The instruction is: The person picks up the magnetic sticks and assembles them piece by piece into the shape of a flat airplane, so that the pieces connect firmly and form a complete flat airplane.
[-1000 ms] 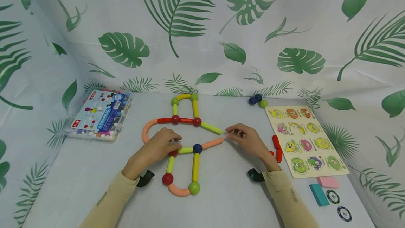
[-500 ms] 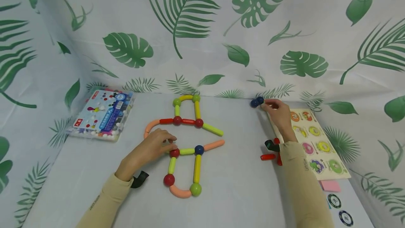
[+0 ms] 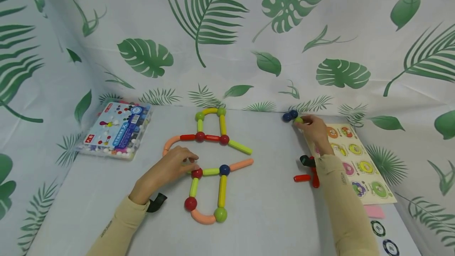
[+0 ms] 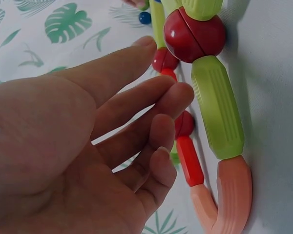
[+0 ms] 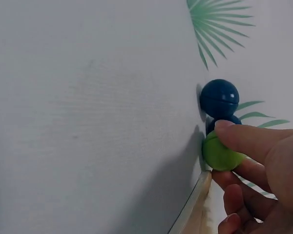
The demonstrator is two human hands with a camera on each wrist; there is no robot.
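Note:
At the back right, my right hand (image 3: 314, 131) pinches a green ball (image 5: 220, 153) between thumb and fingers. Two dark blue balls (image 5: 219, 98) sit right beside it. My left hand (image 3: 172, 168) hovers with loosely bent fingers beside the magnetic stick-and-ball figure, close to a red ball (image 3: 197, 173), and holds nothing. Green, yellow, red and orange sticks make up the figure. At its right side a light green stick (image 3: 240, 147) and an orange stick (image 3: 242, 164) point toward each other, their ends apart. Part of the orange curve lies hidden behind my left hand.
A clear box of balls and sticks (image 3: 114, 128) lies at the back left. Loose red sticks (image 3: 302, 177) lie near my right forearm. A wooden fruit board (image 3: 366, 161), a pink block (image 3: 375, 211) and two round chips (image 3: 378, 228) are at the right.
My right hand has gone from the stick ends to the back right and taken the green ball between its fingers. My left hand has shifted slightly left, away from the red ball.

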